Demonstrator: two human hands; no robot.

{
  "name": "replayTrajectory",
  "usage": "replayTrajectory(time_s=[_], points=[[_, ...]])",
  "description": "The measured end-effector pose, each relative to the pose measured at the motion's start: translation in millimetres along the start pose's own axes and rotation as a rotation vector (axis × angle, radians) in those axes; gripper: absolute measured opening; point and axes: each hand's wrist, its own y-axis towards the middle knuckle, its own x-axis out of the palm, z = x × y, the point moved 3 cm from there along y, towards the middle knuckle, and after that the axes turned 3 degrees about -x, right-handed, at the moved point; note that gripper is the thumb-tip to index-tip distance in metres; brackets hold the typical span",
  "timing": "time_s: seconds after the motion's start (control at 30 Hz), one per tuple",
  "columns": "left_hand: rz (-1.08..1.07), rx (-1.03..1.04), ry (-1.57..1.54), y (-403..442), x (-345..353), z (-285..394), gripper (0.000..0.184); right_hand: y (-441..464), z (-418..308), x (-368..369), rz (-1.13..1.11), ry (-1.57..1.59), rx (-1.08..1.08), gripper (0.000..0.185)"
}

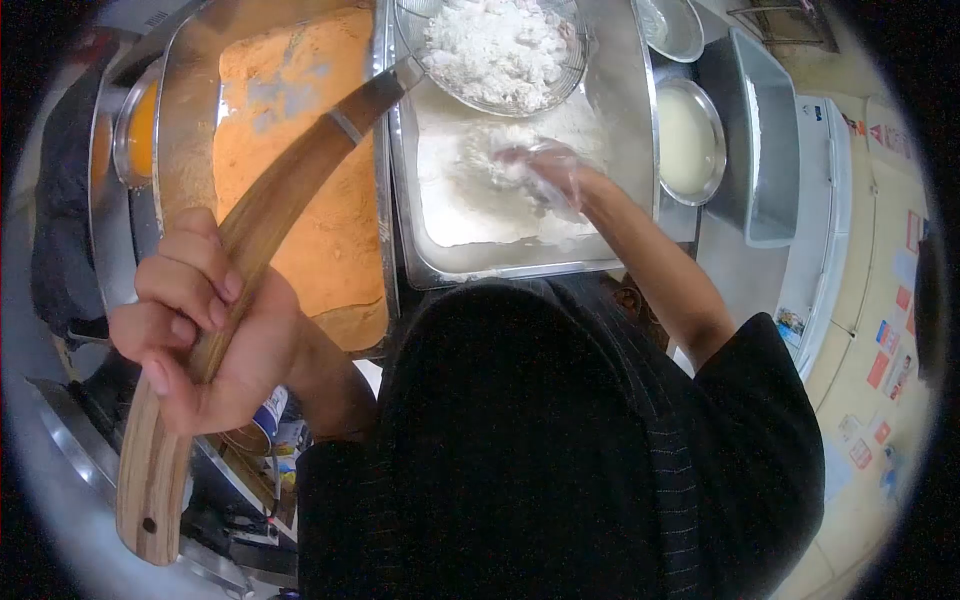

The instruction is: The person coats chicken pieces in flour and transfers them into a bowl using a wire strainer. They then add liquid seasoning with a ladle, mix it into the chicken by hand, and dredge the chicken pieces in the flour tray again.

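Observation:
My left hand [215,320] is wrapped around the curved wooden handle [290,185] of a wire strainer. The strainer's round mesh basket [574,82] sits over the far part of a metal tray [480,268], heaped with flour-coated lumps [495,50]. White flour [465,220] covers the tray's bottom. My right hand [545,170], in a clear plastic glove, is low over this flour, just on the near side of the basket. White powder clings about its fingertips. Blur and flour hide whether those fingers are closed on anything.
Left of the flour stands a second metal tray [190,120] with orange powder [300,225]. A bowl with orange-yellow contents [143,135] is farther left. At right are a bowl of pale liquid [686,140], a grey plastic bin [775,150] and another metal bowl [675,28].

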Motion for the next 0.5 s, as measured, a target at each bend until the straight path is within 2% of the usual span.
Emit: replayTrajectory(time_s=[0.03, 0.1, 0.13, 0.2, 0.23, 0.3, 0.33, 0.4, 0.43, 0.5], points=[[0.008, 0.003, -0.007, 0, -1, 0, 0.027, 10, 13, -6, -0.001, -0.003, 0.0, 0.051], [0.001, 0.0, 0.008, 0, -2, 1, 0.027, 26, 24, -23, 0.068, 0.097, -0.302, 0.054], [-0.008, -0.002, 0.02, 0, -2, 1, 0.026, 23, 21, -22, 0.067, 0.096, -0.301, 0.054], [-0.008, -0.005, 0.009, -1, -3, 1, 0.026, 7, 12, -21, 0.188, 0.245, -0.067, 0.055], [-0.011, -0.007, -0.003, -1, -3, 1, 0.026, -6, 3, -18, 0.187, 0.244, -0.064, 0.055], [-0.018, -0.004, 0.0, 0, -2, 0, 0.026, -28, -14, -16, 0.333, -0.423, 0.01, 0.058], [-0.024, 0.0, 0.001, 0, -2, 0, 0.027, -22, -5, -23, 0.332, -0.423, 0.012, 0.058], [-0.018, 0.006, 0.0, -1, -2, 0, 0.027, 14, 28, -34, 0.002, -0.81, -0.321, 0.065], [-0.012, 0.013, -0.003, -1, -1, 0, 0.027, 41, 53, -32, 0.028, -1.229, -0.374, 0.072], [-0.022, 0.006, -0.025, 1, 0, -1, 0.027, 55, 70, -2, -0.106, -1.227, -0.293, 0.07]])
